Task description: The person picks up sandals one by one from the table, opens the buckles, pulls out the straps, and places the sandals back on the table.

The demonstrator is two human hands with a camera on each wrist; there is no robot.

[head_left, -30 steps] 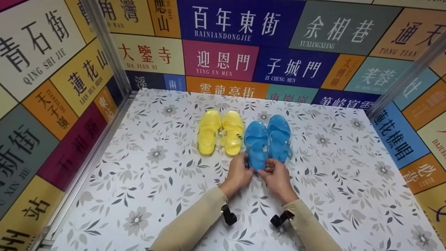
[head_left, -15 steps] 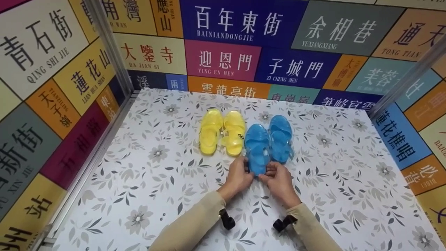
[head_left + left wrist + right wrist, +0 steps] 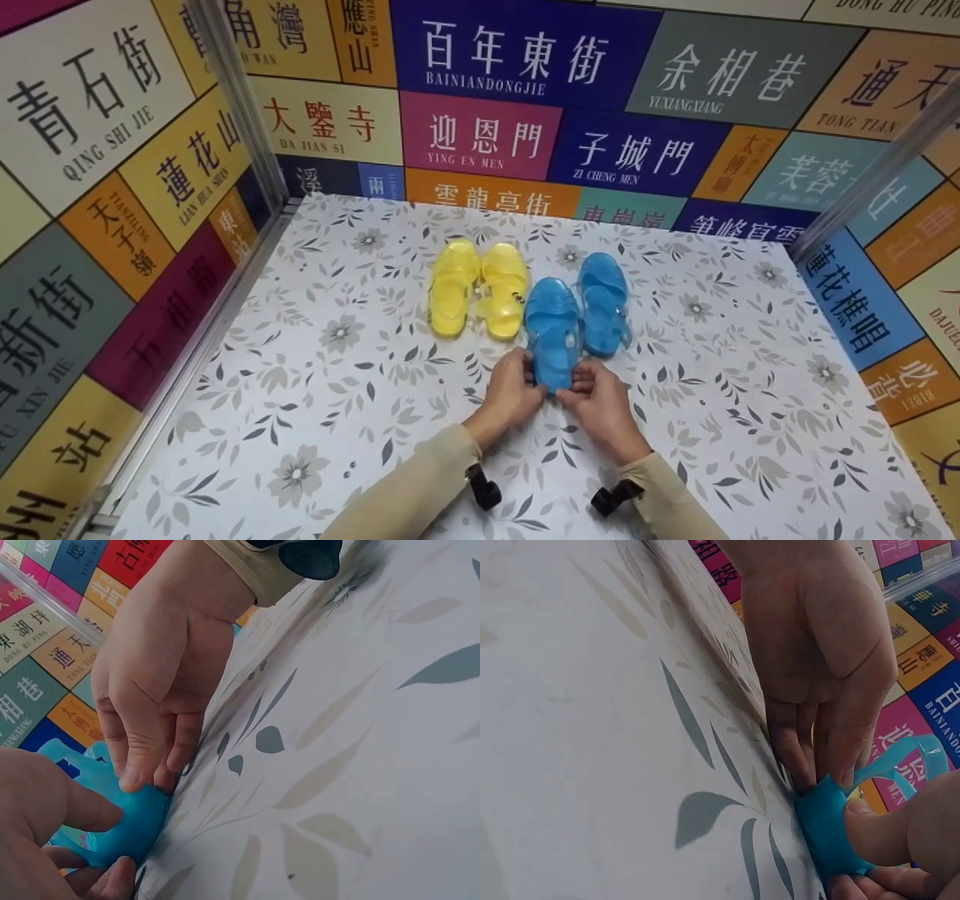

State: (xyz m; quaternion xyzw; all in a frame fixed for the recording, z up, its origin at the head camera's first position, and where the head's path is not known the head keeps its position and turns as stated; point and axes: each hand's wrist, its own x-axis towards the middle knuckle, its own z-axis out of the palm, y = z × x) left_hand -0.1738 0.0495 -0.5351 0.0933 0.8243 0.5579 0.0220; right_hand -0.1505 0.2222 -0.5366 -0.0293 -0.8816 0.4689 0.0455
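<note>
Both hands hold the heel end of a blue sandal [image 3: 552,315], the nearer one of its pair, from either side. My left hand [image 3: 514,393] grips its left edge, and my right hand [image 3: 603,402] pinches the right edge. In the left wrist view, thumbs and fingers close on the blue heel [image 3: 141,829]. The right wrist view shows the same heel [image 3: 826,823] low against the patterned surface. Farther forward on the right lies the other blue sandal [image 3: 603,300], toe away from me. Fingers partly hide the held sandal's heel.
A pair of yellow sandals, one on the left [image 3: 451,292] and one on the right [image 3: 502,296], lies left of the blue ones. The white floral tabletop [image 3: 337,420] is bounded by colourful sign-covered panels [image 3: 480,135] at the back and sides.
Both hands have drawn the held blue sandal toward me, so its toe now sits behind the other blue sandal's. The yellow pair stays in place.
</note>
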